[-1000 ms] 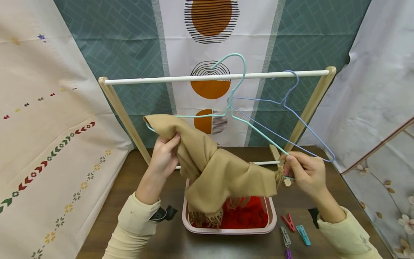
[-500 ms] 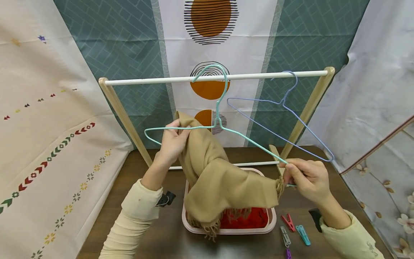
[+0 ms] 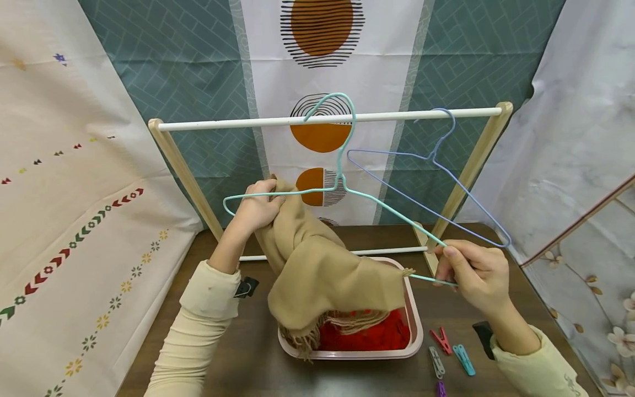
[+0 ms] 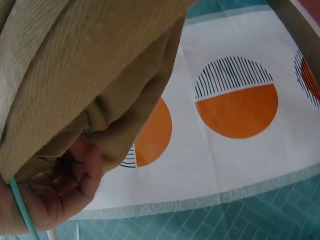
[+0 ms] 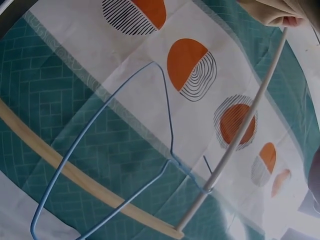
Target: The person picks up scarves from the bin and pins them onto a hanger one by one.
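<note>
Scarf (image 3: 322, 270) hangs from left grip (image 3: 257, 209); mark (image 3: 571, 384) on right sleeve (image 3: 533, 361) is unreadable.

Four loose clothespins (image 3: 464, 360) on the brown table (image 3: 228, 342), a blue hanger (image 3: 433, 157) on the white rail (image 3: 387, 117)

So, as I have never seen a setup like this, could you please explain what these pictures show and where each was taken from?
There is no machine here, just a person's two bare hands. A camera worn on the head looks forward and down, giving the wide view; one on each wrist gives the closer pictures. The left hand grips a tan fringed cloth, and the right hand holds a mint-green hanger. On the dark table stands a pink basin with something red inside, and beside it lie clothes pegs. Behind, a blue hanger hangs on a white bar.
</note>
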Available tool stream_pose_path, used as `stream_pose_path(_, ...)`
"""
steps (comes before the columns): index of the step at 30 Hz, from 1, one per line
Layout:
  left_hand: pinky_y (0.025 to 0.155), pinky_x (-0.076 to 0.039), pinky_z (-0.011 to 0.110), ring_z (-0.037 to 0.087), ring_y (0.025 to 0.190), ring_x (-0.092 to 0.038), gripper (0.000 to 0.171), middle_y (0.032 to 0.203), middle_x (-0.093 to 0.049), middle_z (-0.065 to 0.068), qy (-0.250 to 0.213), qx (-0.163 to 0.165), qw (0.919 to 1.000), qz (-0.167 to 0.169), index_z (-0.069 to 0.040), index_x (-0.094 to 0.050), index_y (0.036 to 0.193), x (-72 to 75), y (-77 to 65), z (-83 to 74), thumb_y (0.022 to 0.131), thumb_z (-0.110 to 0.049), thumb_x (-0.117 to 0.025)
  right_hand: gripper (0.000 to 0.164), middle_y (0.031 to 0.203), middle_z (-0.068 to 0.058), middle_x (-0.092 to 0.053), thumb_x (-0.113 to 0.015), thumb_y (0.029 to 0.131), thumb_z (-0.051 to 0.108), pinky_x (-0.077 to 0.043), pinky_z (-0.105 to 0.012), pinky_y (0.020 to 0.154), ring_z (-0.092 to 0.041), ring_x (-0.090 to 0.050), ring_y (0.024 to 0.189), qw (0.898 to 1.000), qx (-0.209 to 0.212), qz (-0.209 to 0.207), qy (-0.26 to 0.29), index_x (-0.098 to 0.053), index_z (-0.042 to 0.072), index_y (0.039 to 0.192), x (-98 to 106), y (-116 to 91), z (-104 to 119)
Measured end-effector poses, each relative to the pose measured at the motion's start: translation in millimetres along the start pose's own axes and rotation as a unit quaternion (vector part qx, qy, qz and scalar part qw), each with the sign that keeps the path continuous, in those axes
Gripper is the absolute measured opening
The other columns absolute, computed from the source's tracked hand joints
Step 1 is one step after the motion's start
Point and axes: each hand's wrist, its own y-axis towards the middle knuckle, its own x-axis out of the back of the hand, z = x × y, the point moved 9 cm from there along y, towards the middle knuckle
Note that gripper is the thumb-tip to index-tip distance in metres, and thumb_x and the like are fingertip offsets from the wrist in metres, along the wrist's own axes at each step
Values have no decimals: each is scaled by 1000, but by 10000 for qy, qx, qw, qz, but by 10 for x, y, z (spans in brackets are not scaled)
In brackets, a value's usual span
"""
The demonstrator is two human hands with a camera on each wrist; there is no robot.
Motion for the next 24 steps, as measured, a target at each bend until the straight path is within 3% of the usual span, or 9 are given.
stream_pose_path(4, 61, -43, 33, 27, 69, -52, 14, 73, -55, 13, 452, -245, 9987, 8, 2, -57, 83, -14, -56, -17, 85, -12, -62, 15, 51, -6, -55, -51, 86, -9, -28, -16, 31, -7, -44, 38, 9992, -197, -247, -265, -58, -16, 74, 68, -61, -74)
stream_pose_path(8, 79, -46, 39, 32, 93, -56, 27, 101, -60, 18, 785, -938, 9917, -386, 5, -58, 110, 11, -176, -114, 90, -12, -55, 14, 52, -5, -55, -50, 85, -11, -28, -18, 30, -6, -46, 38, 9979, -365, -355, -408, -59, -15, 75, 109, -105, -127)
stream_pose_path(13, 95, -37, 38, 30, 109, -51, 25, 112, -58, 17, 767, -1871, 9767, -723, 4, -59, 110, 17, -404, -187, 94, -9, -45, 14, 52, -5, -55, -51, 86, -10, -29, -19, 29, -6, -47, 39, 9974, -453, -325, -455, -60, -13, 76, 107, -125, -158)
stream_pose_path(16, 96, -37, 40, 32, 110, -51, 29, 113, -59, 17, 794, -2238, 9667, -959, 3, -60, 111, 43, -538, -205, 95, -15, -44, 14, 52, -5, -55, -51, 86, -10, -29, -18, 29, -5, -46, 39, 9974, -453, -331, -460, -60, -13, 76, 99, -123, -165)
stream_pose_path(22, 98, -33, 49, 34, 105, -53, 52, 111, -59, 19, 928, -2899, 9370, -1717, 5, -60, 110, 126, -737, -305, 100, -34, -27, 14, 52, -3, -57, -51, 84, -13, -29, -17, 30, -4, -48, 39, 9947, -547, -695, -532, -62, -12, 76, 197, -126, -200)
stream_pose_path(24, 98, -32, 51, 34, 106, -53, 51, 112, -58, 20, 813, -3068, 9279, -1954, 6, -59, 111, 142, -799, -345, 99, -34, -29, 14, 52, -3, -57, -51, 84, -13, -29, -16, 31, -4, -48, 39, 9942, -541, -755, -542, -62, -12, 76, 216, -120, -208)
